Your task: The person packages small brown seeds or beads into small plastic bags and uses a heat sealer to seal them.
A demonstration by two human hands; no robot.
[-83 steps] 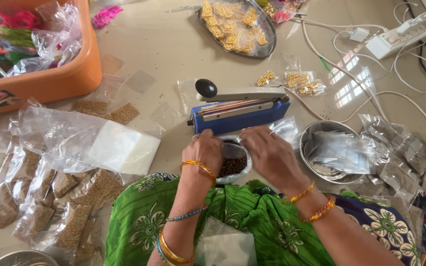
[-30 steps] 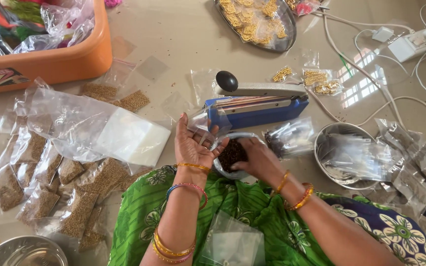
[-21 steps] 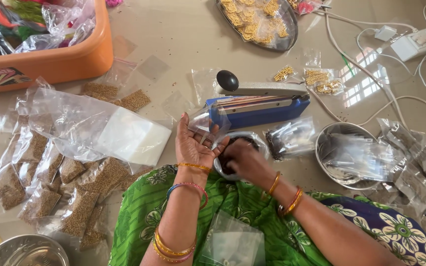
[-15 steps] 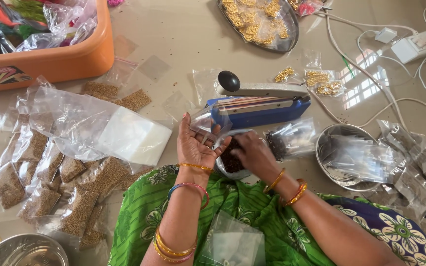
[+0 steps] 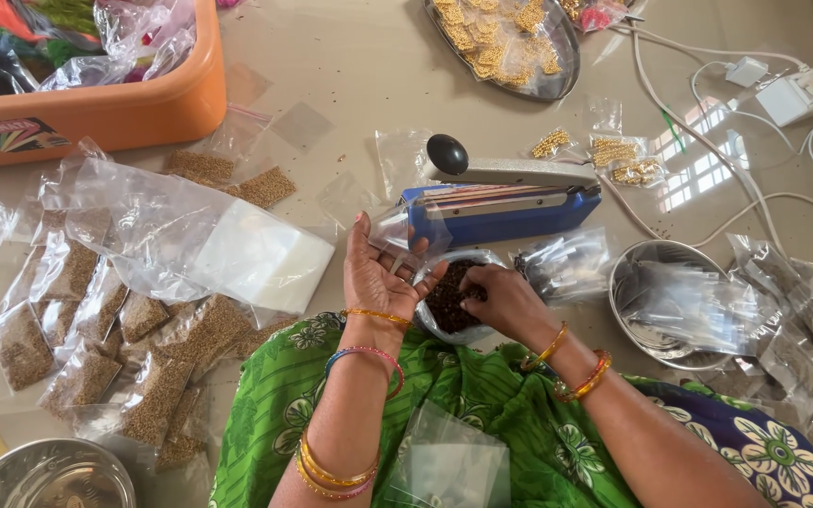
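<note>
My left hand (image 5: 376, 275) is raised palm-up and holds a small clear pouch (image 5: 397, 230) by its mouth, just in front of the blue heat sealer (image 5: 505, 212). My right hand (image 5: 508, 301) reaches into a small steel bowl of dark seeds (image 5: 444, 299) on my lap edge, with its fingertips bunched in the seeds. The bowl sits between both hands, right below the sealer. Another clear pouch (image 5: 444, 466) lies on my green-clad lap.
Several filled seed pouches (image 5: 96, 329) and a bag of empty pouches (image 5: 237, 254) lie at the left. An orange tub (image 5: 87, 103) stands at the far left. A steel plate of golden beads (image 5: 510, 42), a steel bowl of packets (image 5: 670, 301), cords and a power strip (image 5: 811, 89) are on the right.
My right hand went from the bowl up to the pouch at my left hand and has dropped back into the seeds. My left hand stays raised with the pouch.
</note>
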